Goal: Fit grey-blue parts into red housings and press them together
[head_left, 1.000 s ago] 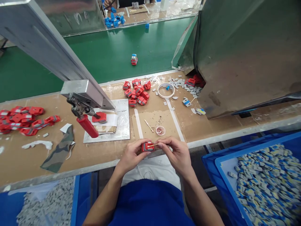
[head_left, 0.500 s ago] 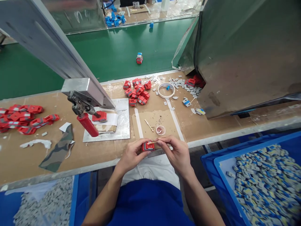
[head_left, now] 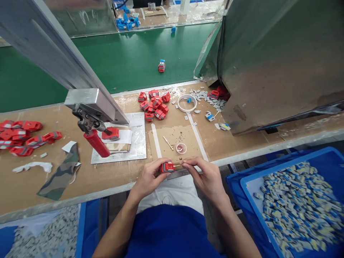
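Near the table's front edge, my left hand (head_left: 150,176) grips a small red toy part (head_left: 167,167) between thumb and fingers. My right hand (head_left: 202,175) pinches a thin wooden stick (head_left: 178,165), whose tip reaches the right side of the red part. Just beyond my hands lies a cardboard sheet (head_left: 185,130) with white tape strips. On it stand a small round cup (head_left: 181,148) with reddish contents and a second stick (head_left: 168,143). Farther back is a pile of red parts (head_left: 157,104), beside a white tape ring (head_left: 187,103).
A press with a red handle (head_left: 96,143) stands at the left, near more red parts (head_left: 24,134). A metal housing (head_left: 268,71) rises at the right. Blue bins (head_left: 243,186) of small pieces flank my body. Behind the table runs a green conveyor (head_left: 129,61).
The stick's tip has moved from the top of the red part to its right side, with my right hand shifted slightly right. The whole view has shifted a little.
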`<state>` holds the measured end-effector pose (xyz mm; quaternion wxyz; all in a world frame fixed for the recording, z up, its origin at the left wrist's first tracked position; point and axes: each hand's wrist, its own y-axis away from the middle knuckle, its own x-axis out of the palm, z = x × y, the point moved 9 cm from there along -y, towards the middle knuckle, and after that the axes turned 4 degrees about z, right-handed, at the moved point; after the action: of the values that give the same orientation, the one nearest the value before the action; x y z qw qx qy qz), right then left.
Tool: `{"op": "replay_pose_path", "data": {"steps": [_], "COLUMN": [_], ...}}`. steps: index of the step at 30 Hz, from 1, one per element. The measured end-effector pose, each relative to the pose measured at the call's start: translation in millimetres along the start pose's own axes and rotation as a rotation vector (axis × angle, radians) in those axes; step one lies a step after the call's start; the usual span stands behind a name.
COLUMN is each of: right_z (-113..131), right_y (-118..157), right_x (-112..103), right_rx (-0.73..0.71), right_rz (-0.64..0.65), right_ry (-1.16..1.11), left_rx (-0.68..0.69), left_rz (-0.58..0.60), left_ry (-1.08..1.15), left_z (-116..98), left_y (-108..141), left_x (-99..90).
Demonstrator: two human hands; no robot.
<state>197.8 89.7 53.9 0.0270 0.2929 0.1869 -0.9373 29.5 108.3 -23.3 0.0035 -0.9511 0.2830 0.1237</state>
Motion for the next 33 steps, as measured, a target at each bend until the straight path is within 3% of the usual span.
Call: {"op": "replay_pose_path", "data": {"steps": [6, 18, 20, 23, 25, 30, 33], "right_z": [1, 4, -6, -27, -38, -56, -62], "right_y": [1, -7, -4, 2, 2, -11, -12], "right_x": [2, 9, -3, -32, -39, -9, -3], "right_rx": [0.012, 0.058, 0.089, 0.123, 0.122, 0.134, 0.116], "right_rz": [0.049, -0.017, -0.097, -0.349, -0.439, -0.270, -0.206], "right_ry": [-0.039, -0.182, -0.177, -0.113, -0.047, -0.003, -0.046], "left_rx": [-0.012, 0.012, -0.004, -0.026, -0.024, -0.034, -0.050], "left_rz": [0.001, 0.001, 0.003, -0.004, -0.013, -0.019, -0.015], "left_ry": [-0.006, 0.004, 0.008, 0.007, -0.014, -0.007, 0.042], "left_z": [0, -2, -2, -2, -2, 2, 7], "left_y": [0, 0, 1, 2, 2, 2, 1], "left_x": [0.4, 0.1, 0.3, -0.7, -1.9, -2.9, -2.1]}}
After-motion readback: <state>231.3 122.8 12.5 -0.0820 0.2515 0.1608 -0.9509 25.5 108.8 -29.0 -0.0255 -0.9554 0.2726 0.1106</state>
